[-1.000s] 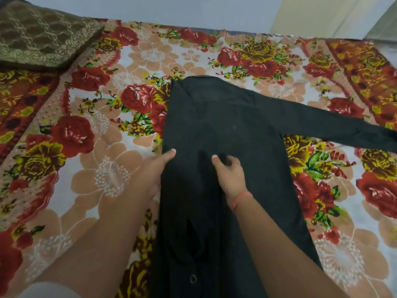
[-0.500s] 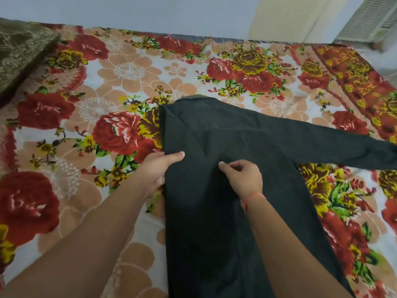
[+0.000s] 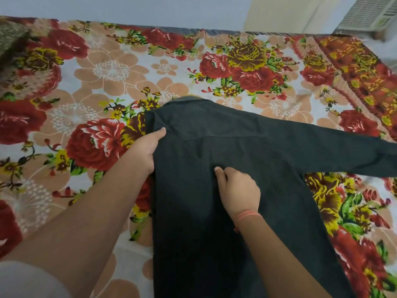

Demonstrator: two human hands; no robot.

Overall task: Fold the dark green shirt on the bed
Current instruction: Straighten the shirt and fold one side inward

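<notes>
The dark green shirt [image 3: 247, 151] lies back-up on the bed [image 3: 111, 69], which has a floral sheet. Its left side is folded in to a straight edge, and its right sleeve stretches off toward the right frame edge. My left hand [image 3: 148, 149] grips that folded left edge just below the shoulder, thumb on top. My right hand [image 3: 238, 190], with an orange thread at the wrist, rests on the middle of the shirt's back, its fingers curled and pinching the cloth.
A dark patterned pillow [image 3: 8, 37] lies at the far left corner of the bed. A wall runs behind the bed, and a white vented unit [image 3: 371, 11] sits at the top right. Open sheet spreads left of the shirt and beyond its collar.
My left hand has slid up the shirt's folded left edge toward the shoulder. My right hand has stayed on the middle of the back. The view has shifted a little to the right.
</notes>
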